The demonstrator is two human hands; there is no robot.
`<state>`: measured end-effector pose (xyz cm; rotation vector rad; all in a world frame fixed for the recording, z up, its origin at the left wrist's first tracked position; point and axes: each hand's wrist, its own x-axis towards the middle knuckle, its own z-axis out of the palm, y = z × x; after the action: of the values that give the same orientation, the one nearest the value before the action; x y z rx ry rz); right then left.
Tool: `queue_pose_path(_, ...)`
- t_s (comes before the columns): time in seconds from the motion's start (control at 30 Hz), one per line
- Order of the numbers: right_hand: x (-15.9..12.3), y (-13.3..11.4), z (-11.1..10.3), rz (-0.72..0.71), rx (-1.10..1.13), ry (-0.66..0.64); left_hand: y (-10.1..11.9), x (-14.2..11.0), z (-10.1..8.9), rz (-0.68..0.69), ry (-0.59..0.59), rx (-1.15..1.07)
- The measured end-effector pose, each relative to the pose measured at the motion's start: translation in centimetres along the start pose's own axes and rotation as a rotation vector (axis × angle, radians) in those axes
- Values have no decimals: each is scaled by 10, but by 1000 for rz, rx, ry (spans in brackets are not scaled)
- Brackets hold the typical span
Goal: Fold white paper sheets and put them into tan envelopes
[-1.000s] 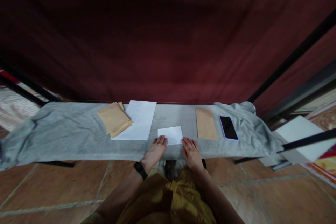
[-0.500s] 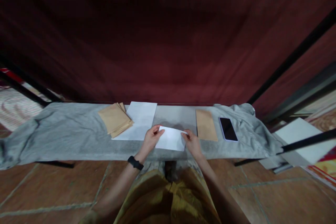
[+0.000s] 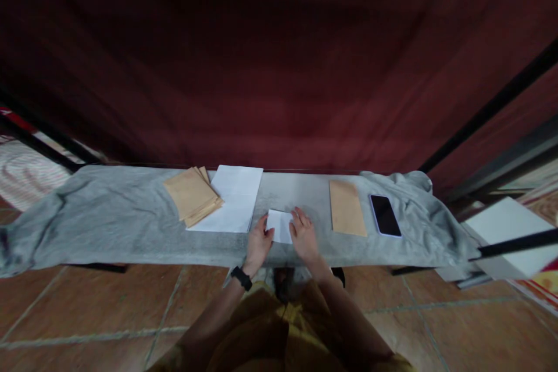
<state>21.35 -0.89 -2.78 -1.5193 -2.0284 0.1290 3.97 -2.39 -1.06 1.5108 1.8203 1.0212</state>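
In the head view, the left hand (image 3: 258, 239) is cupping the paper (image 3: 279, 226)'s left edge, fingers slightly curled; the right hand (image 3: 304, 236) is pressing its right edge, fingers a little spread. The paper is lying on the cloth (image 3: 131, 218), between the sheets (image 3: 238, 197) and the lone envelope (image 3: 347, 208).

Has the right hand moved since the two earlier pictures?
Yes. Judged against the single brown paper lying on the gray cloth, the right hand has shifted left, widening the gap between them.
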Motion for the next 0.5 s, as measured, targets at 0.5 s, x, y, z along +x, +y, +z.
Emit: queue_pose_path(0.5, -20, -12, 6, -112, -180, -161, 21, -13, 37, 432, -96, 615)
